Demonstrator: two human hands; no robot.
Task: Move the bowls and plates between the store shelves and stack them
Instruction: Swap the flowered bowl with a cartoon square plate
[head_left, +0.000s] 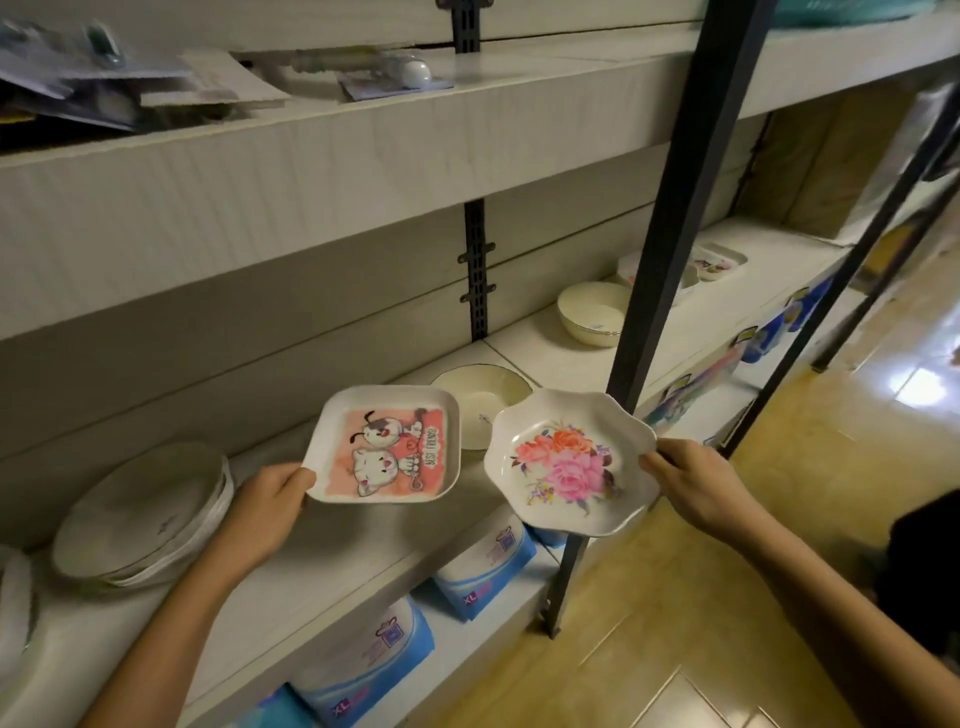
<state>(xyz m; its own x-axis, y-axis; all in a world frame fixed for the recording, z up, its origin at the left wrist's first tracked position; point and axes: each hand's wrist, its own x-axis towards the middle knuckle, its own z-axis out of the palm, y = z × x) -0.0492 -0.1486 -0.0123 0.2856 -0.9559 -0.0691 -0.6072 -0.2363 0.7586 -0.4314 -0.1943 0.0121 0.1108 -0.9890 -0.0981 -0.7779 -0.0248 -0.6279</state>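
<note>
Pinching with the left grip (270, 499) the square plate (384, 447) by its corner, with the right grip (691, 483) the flower plate (566, 467) by its rim; holding both apart over the shelf (332, 561) front edge, having the white plate stack (145, 514) nearer the left grip.

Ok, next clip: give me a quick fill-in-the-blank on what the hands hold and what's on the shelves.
1. The left hand holds the cat plate, whose outline is ____.
2. The right hand holds the scalloped plate, printed with ____.
3. The plate stack lies on the shelf to the ____ of both hands.
4. The blue packs below are marked ____.
Missing words: square; flowers; left; XL.
</note>
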